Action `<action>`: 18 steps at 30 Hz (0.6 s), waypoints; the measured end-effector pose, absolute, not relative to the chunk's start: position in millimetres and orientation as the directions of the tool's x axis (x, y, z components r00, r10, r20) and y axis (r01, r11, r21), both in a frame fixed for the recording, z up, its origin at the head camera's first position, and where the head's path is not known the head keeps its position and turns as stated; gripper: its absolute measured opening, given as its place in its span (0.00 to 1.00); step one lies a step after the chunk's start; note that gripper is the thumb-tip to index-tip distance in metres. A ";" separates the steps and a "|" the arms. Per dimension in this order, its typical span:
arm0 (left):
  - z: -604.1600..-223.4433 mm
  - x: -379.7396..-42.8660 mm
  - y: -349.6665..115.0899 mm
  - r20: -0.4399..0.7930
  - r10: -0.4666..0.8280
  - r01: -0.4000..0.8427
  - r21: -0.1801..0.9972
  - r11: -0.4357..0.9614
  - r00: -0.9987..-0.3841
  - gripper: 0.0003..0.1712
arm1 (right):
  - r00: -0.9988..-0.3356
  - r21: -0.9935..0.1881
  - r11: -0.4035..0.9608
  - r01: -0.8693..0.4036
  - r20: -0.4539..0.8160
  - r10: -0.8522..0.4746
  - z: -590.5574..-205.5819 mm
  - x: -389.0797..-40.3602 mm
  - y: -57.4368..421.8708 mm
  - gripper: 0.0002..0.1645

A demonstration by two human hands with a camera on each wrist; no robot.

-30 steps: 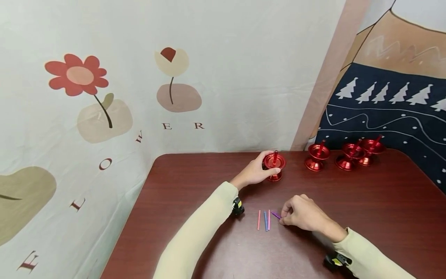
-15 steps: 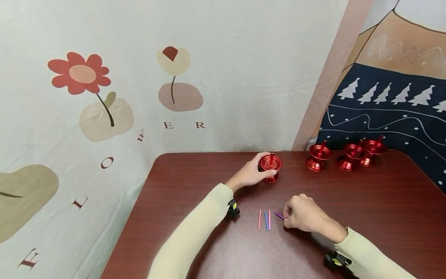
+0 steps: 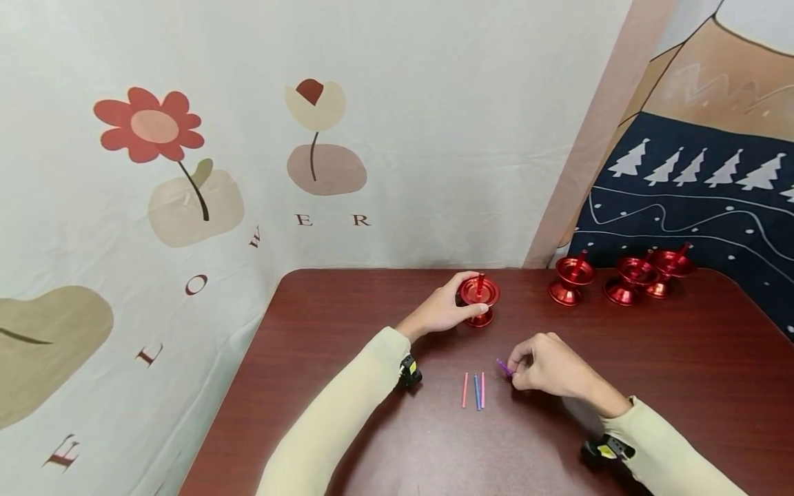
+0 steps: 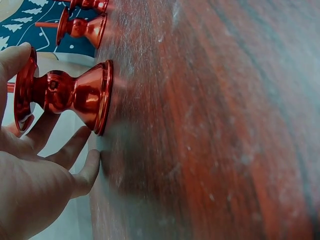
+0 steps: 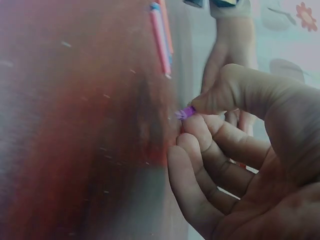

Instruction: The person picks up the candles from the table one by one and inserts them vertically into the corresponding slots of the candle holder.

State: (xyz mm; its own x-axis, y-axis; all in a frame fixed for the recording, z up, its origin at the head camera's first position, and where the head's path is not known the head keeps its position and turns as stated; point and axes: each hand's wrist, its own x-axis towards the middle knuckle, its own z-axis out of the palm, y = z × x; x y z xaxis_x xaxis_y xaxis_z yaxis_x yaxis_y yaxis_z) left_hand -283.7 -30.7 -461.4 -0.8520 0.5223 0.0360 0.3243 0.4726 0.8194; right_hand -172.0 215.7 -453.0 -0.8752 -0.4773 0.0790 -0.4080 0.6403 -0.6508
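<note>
My left hand (image 3: 442, 307) holds a shiny red metal candle holder (image 3: 480, 291) near the table's back edge, thumb and fingers around its upper dish. In the left wrist view this candle holder (image 4: 57, 95) stands upright on its flared base, with the thumb at the dish rim. Between thumb and fingertips my right hand (image 3: 548, 365) pinches a thin purple candle (image 3: 504, 367), tilted and lifted off the table. Only a short end of the purple candle (image 5: 187, 113) shows in the right wrist view. Left of it lie a salmon candle (image 3: 464, 390), a blue candle (image 3: 477, 393) and a pink candle (image 3: 482, 390).
Three more red candle holders stand at the back right: one alone (image 3: 566, 293), then two close together, a nearer one (image 3: 623, 292) and a farther one (image 3: 676, 264). A printed cloth (image 3: 434, 138) hangs behind the dark red-brown table (image 3: 347, 303).
The right hand has raised the purple candle and moved slightly away from the body. The left hand has shifted the candle holder a little to the left. The three lying candles stay put.
</note>
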 end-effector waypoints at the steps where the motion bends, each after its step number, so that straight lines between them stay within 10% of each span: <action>1: -461.2 -283.2 -31.4 0.033 0.522 0.322 0.819 0.475 -0.852 0.43 | -0.876 -0.673 0.626 -0.394 0.068 -0.478 -452.4 -174.7 217.3 0.10; 18: -464.8 -282.1 -42.7 0.038 0.519 0.325 0.817 0.476 -0.854 0.43 | -0.887 -0.980 0.198 -0.034 -0.062 -0.457 -446.4 -212.8 228.3 0.07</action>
